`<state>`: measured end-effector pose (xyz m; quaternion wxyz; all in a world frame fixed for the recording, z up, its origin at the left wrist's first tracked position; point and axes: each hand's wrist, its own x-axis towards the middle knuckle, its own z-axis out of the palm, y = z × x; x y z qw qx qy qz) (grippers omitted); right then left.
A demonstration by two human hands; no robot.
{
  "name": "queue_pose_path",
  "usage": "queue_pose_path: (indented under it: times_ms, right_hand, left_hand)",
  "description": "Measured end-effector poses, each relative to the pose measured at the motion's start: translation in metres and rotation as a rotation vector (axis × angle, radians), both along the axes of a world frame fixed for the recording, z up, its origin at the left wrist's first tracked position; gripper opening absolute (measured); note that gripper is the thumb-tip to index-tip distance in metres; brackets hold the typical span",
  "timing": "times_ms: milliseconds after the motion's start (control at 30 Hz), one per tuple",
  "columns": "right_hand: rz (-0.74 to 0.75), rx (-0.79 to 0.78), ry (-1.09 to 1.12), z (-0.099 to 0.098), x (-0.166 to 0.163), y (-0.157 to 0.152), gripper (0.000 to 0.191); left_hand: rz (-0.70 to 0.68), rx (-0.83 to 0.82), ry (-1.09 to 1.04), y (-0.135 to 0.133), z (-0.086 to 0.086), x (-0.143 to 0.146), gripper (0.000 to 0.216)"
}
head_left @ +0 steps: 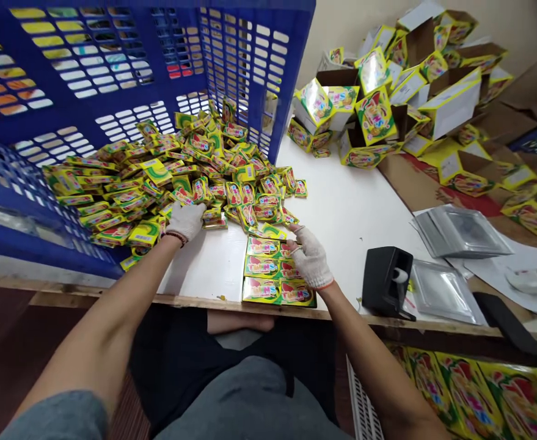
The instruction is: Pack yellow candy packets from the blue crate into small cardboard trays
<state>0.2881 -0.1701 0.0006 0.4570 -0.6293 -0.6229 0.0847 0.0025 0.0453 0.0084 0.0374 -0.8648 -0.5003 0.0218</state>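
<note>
The head camera looks forward and down over the hands (313,261).

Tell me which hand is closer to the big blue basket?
Left. The left hand is at the little boxes spilling from the basket; the right hand is farther right, at the neat box rows.

Centre-left: gloved left hand (187,221) was at heaped packets (158,173) | lower centre: right hand (313,260) lay against rowed packets (262,267) | upper left: blue crate (294,36) stood | upper right: open cartons (376,116) lay piled
</note>
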Motion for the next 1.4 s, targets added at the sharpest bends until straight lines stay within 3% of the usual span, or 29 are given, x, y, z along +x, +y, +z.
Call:
queue_pose_path:
  times_ms: [100,200,267,333,433,567,633,733,800,900,1067,1167,1267,1333,1400]
  right_hand:
    - [0.065,0.035,-0.151,0.022,-0.001,0.001,0.046]
    - [0.153,0.02,-0.375,0.048,-0.011,0.002,0.049]
    - [0.216,-0.07,-0.462,0.061,-0.013,-0.001,0.046]
    - [0.264,-0.195,-0.452,0.066,-0.008,-0.008,0.041]
    - [0.251,-0.407,-0.29,0.06,0.012,-0.031,0.035]
    - [0.232,-0.673,-0.152,0.033,0.027,-0.061,0.026]
    - [0.232,-0.662,-0.202,0.019,0.02,-0.068,0.024]
    - [0.157,-0.494,-0.301,0.003,0.002,-0.069,0.026]
    - [0.073,-0.407,-0.375,-0.005,-0.009,-0.067,0.023]
    - [-0.007,-0.4,-0.516,-0.014,-0.02,-0.067,0.014]
    - [0.019,-0.445,-0.53,-0.019,-0.021,-0.068,0.01]
    - [0.064,-0.362,-0.272,-0.012,-0.016,-0.061,0.014]
    - [0.005,-0.193,0.042,0.002,-0.013,-0.043,0.03]
    - [0.026,-0.142,0.135,0.012,-0.011,-0.03,0.038]
    - [0.089,-0.167,0.126,0.02,-0.005,-0.022,0.03]
  left_hand:
    - [-0.026,-0.019,-0.124,-0.027,0.017,0.025,0.025]
    - [-0.265,-0.089,-0.273,-0.08,0.04,0.062,0.023]
    - [-0.433,-0.195,-0.358,-0.113,0.052,0.082,0.024]
    - [-0.479,-0.301,-0.482,-0.129,0.057,0.09,0.03]
    - [-0.35,-0.278,-0.583,-0.113,0.041,0.079,0.038]
    - [-0.14,-0.095,-0.329,-0.065,-0.007,0.051,0.05]
    - [-0.066,-0.072,-0.255,-0.052,-0.028,0.041,0.055]
    - [-0.017,-0.1,-0.28,-0.048,-0.049,0.032,0.045]
    - [0.014,-0.115,-0.298,-0.048,-0.055,0.029,0.036]
    - [0.067,-0.134,-0.337,-0.052,-0.059,0.027,0.029]
    - [0.132,-0.163,-0.709,-0.079,-0.044,0.027,0.044]
    - [-0.048,-0.085,-0.868,-0.106,-0.024,0.036,0.056]
    - [-0.452,-0.021,-0.844,-0.135,-0.006,0.058,0.054]
    - [-0.693,0.011,-0.821,-0.149,-0.001,0.077,0.051]
    - [-0.804,0.016,-0.831,-0.152,0.0,0.093,0.053]
